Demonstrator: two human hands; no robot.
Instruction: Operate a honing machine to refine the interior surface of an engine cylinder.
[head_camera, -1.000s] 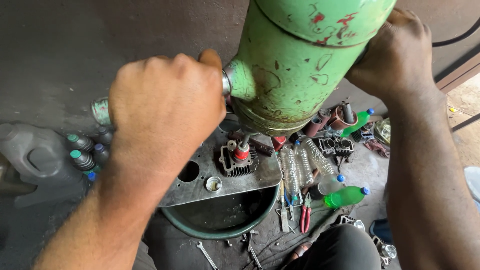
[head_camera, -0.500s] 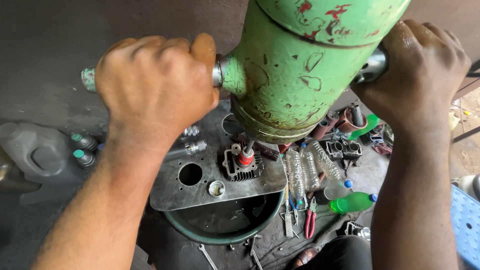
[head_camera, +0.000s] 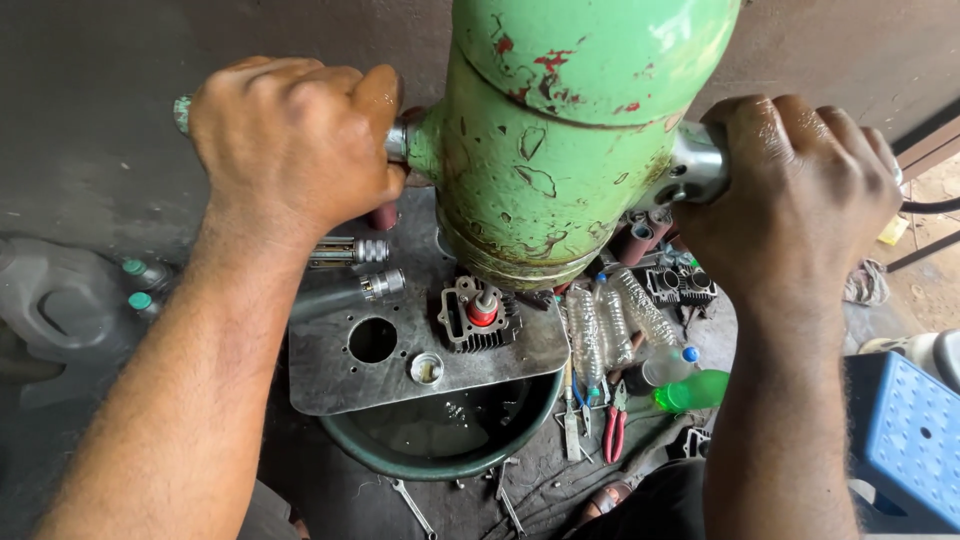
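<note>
A large green cylindrical press head (head_camera: 580, 130), its paint chipped to red in spots, fills the top middle of the head view and hangs over a grey steel plate (head_camera: 340, 385) laid across a dark green basin (head_camera: 440, 455). Its long axis runs roughly up and down, the lower end pointing at the plate, while a metal cross handle passes through it from side to side, nearly level. The person appears to be in the step of working that handle with both hands, and the next move would call for an even pull on both ends so the head comes down square on the small finned engine part with a red cap (head_camera: 478, 318) that sits on the plate right beneath it. The left hand (head_camera: 295, 145) is wrapped tight around the left handle bar (head_camera: 398, 140), its grip pressed together on the bar. The right hand (head_camera: 795, 195) is closed the same way around the silver right handle end (head_camera: 695, 165). Beside the basin lie clear plastic bottles (head_camera: 610, 330), a green bottle (head_camera: 695, 390) and red-handled pliers (head_camera: 613, 432); a blue stool (head_camera: 905, 440) stands at the right edge.
</note>
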